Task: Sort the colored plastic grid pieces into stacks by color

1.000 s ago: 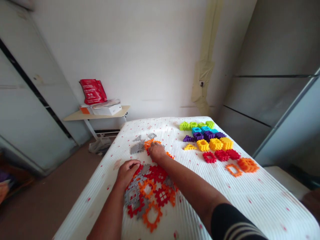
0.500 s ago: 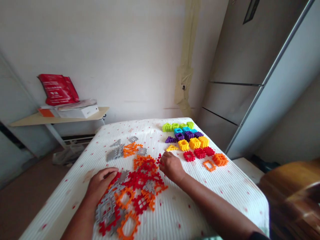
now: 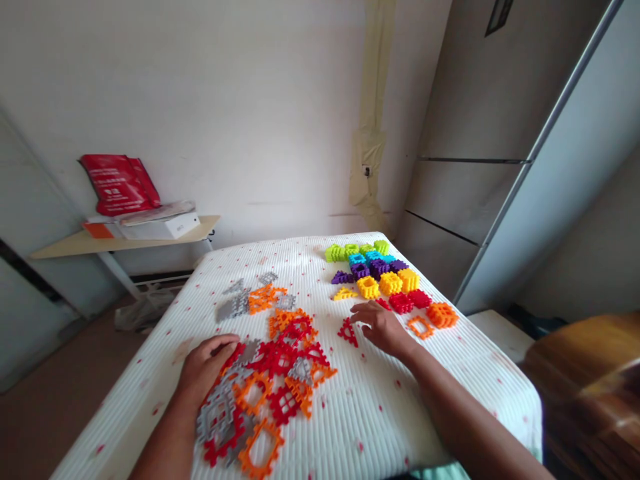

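Observation:
My left hand (image 3: 205, 368) lies with curled fingers on a loose pile of red, orange and grey flat toothed pieces (image 3: 273, 380) on the white spotted bed (image 3: 380, 413). My right hand (image 3: 381, 325) rests flat on the bed, fingers stretched out, beside a small red triangle piece (image 3: 347, 331) that lies just left of its fingertips. Right behind the hand is a red square piece (image 3: 384, 303), part of sorted stacks: green (image 3: 345, 252), blue (image 3: 365, 257), purple (image 3: 373, 269), yellow (image 3: 389, 284), red (image 3: 410, 301), orange (image 3: 442, 315).
More grey and orange pieces (image 3: 250, 300) lie farther back on the left of the bed. A side table (image 3: 125, 241) with a red bag (image 3: 120, 184) and a white box stands by the wall. Grey wardrobe doors (image 3: 500, 200) are at right, wooden furniture (image 3: 590, 387) at lower right.
My right hand moved from the far orange pieces rightward to beside the sorted stacks, and the red triangle now lies apart from the pile. The camera turned right. My left hand stayed on the pile.

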The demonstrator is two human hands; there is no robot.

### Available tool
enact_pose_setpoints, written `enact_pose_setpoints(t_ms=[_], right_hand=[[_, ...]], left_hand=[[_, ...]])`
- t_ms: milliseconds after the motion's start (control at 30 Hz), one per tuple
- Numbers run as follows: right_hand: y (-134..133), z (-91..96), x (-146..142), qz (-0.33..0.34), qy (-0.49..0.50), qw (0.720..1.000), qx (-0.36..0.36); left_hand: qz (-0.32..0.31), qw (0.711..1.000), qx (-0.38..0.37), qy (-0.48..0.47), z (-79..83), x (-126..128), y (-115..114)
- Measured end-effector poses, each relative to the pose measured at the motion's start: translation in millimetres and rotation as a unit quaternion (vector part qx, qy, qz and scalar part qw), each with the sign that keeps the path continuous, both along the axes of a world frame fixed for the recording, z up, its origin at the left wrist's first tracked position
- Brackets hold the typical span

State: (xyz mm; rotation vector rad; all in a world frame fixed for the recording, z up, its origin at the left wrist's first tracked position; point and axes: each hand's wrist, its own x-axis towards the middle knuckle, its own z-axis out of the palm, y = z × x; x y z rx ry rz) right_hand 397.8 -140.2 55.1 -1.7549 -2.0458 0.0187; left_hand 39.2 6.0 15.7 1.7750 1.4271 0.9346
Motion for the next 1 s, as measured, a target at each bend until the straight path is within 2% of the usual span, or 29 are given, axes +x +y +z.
enact_pose_setpoints(t_ms=[133, 300, 500, 667, 1000], right_hand=[[3, -11.1, 3, 0.1, -0.026, 0.994, -0.036], [16, -18.6, -6, 0.143, -0.009, 0.989, -0.041], [23, -22.7, -13, 0.055, -0.043, 0.997, -0.022], [27, -25.1, -11, -0.023, -0.053, 0.998, -0.023], [33, -23.0, -8, -0.057, -0.029, 0.997, -0.05]], left_hand=[[0.002, 1.0, -0.006, -0.008, 0.0, 1, 0], [0.004, 1.0, -0.008, -0.005, 1.2, 1, -2], [0.006, 1.0, -0.002, -0.013, 8.7, 5, -6], [0.008, 1.0, 0.004, -0.01, 6.6, 4, -5], [0.014, 1.0, -0.019, -0.018, 7.6, 4, -7]])
